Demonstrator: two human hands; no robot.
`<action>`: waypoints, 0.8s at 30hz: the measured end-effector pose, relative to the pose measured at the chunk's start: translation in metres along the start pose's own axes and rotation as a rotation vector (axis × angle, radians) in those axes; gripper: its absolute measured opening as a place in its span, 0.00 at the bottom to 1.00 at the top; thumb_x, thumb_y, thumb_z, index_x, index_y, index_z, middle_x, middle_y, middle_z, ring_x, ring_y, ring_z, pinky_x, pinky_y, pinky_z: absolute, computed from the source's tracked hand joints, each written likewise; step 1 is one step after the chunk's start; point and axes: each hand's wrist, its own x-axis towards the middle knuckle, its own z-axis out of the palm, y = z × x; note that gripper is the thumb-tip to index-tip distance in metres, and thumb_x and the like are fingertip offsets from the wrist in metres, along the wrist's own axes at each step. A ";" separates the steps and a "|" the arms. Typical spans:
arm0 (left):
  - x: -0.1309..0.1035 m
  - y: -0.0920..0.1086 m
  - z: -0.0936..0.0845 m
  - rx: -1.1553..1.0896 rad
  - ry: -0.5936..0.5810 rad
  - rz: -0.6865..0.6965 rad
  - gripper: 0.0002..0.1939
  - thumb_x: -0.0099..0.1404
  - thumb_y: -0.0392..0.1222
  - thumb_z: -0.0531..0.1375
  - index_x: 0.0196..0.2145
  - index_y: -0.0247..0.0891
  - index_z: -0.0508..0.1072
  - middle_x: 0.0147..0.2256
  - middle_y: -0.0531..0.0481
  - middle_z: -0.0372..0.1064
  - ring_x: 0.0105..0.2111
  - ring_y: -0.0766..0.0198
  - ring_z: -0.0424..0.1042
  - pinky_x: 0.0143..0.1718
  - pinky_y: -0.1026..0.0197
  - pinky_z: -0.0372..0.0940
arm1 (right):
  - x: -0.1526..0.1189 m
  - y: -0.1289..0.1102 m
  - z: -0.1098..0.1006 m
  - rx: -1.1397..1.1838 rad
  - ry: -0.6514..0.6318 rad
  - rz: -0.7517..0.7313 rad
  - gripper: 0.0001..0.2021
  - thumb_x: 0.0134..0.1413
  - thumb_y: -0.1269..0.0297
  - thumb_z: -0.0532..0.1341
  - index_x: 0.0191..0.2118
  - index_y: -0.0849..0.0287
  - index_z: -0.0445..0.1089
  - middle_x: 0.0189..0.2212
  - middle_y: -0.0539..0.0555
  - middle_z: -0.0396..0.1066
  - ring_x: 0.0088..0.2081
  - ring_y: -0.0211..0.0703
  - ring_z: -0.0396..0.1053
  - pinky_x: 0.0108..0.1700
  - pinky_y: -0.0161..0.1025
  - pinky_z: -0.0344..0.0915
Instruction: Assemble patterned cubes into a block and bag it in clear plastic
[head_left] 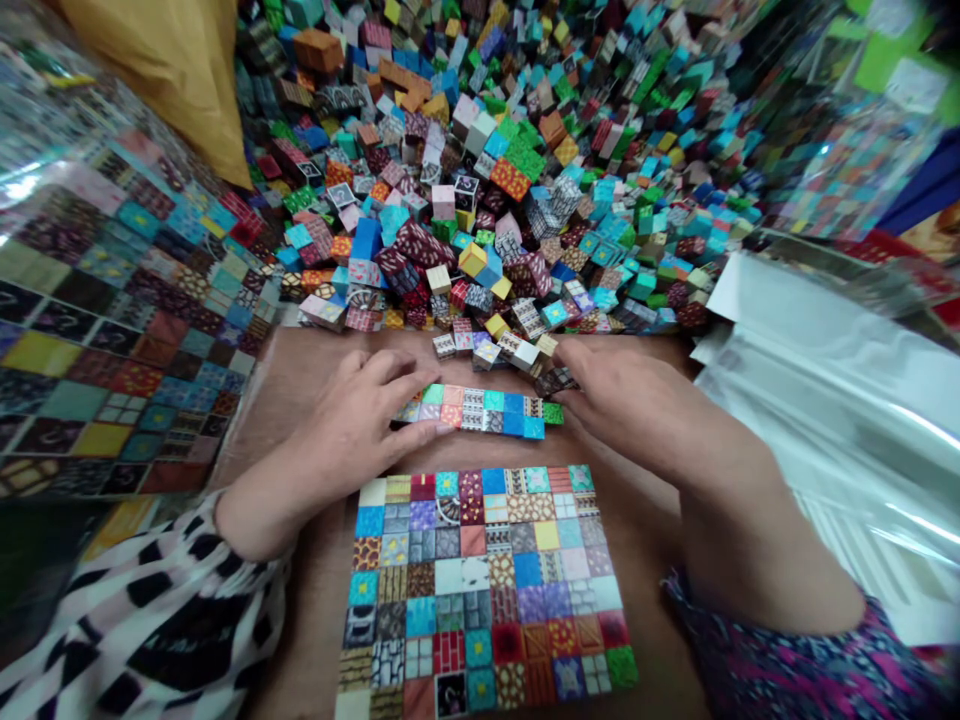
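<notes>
My left hand (364, 410) curls round the left end of a short double row of patterned cubes (493, 412), thumb along the near side and fingers behind. At the row's right end, my right hand (622, 405) pinches a dark patterned cube (556, 381) between thumb and fingers; part of it is hidden. A green cube (553, 413) sits by the right thumb, against the row's end. Closer to me lies a larger flat block of cubes (480, 575) in a tight grid, its faces in many colours and patterns.
A big heap of loose cubes (480, 200) fills the back of the brown table (300, 350). Packed sheets of cubes under clear plastic (112, 370) stand at left, below a yellow bag (180, 70). White trays and clear wrapping (840, 400) lie at right.
</notes>
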 end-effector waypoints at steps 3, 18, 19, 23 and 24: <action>0.000 0.000 0.000 -0.006 -0.001 0.003 0.32 0.70 0.65 0.50 0.61 0.41 0.71 0.55 0.38 0.68 0.52 0.45 0.66 0.53 0.43 0.60 | -0.001 0.000 0.000 -0.004 0.004 -0.003 0.09 0.64 0.66 0.51 0.42 0.59 0.67 0.34 0.60 0.74 0.36 0.49 0.70 0.34 0.40 0.58; 0.000 0.001 -0.001 -0.020 -0.005 -0.002 0.34 0.70 0.66 0.50 0.60 0.38 0.72 0.55 0.36 0.68 0.53 0.42 0.65 0.54 0.42 0.60 | 0.000 -0.001 -0.001 -0.001 -0.005 -0.001 0.08 0.63 0.68 0.52 0.41 0.59 0.67 0.35 0.60 0.75 0.37 0.49 0.70 0.35 0.40 0.57; 0.000 0.001 -0.001 -0.019 -0.007 -0.002 0.35 0.70 0.66 0.50 0.61 0.39 0.72 0.55 0.36 0.68 0.53 0.43 0.65 0.54 0.42 0.60 | 0.000 -0.001 -0.002 0.001 -0.004 -0.003 0.08 0.63 0.68 0.52 0.41 0.59 0.67 0.35 0.60 0.75 0.37 0.49 0.70 0.35 0.40 0.57; 0.001 0.001 0.000 -0.023 -0.005 -0.007 0.35 0.70 0.66 0.50 0.61 0.38 0.71 0.55 0.37 0.68 0.53 0.43 0.65 0.54 0.42 0.59 | 0.000 -0.002 -0.003 0.003 -0.011 0.005 0.07 0.64 0.67 0.52 0.41 0.59 0.67 0.35 0.61 0.74 0.37 0.49 0.70 0.35 0.40 0.57; 0.001 0.001 0.000 -0.026 -0.004 -0.007 0.35 0.70 0.66 0.50 0.61 0.38 0.71 0.55 0.37 0.68 0.53 0.43 0.65 0.54 0.42 0.59 | 0.000 -0.002 -0.003 0.002 -0.014 0.008 0.07 0.64 0.67 0.52 0.41 0.60 0.67 0.35 0.61 0.74 0.37 0.49 0.70 0.35 0.40 0.57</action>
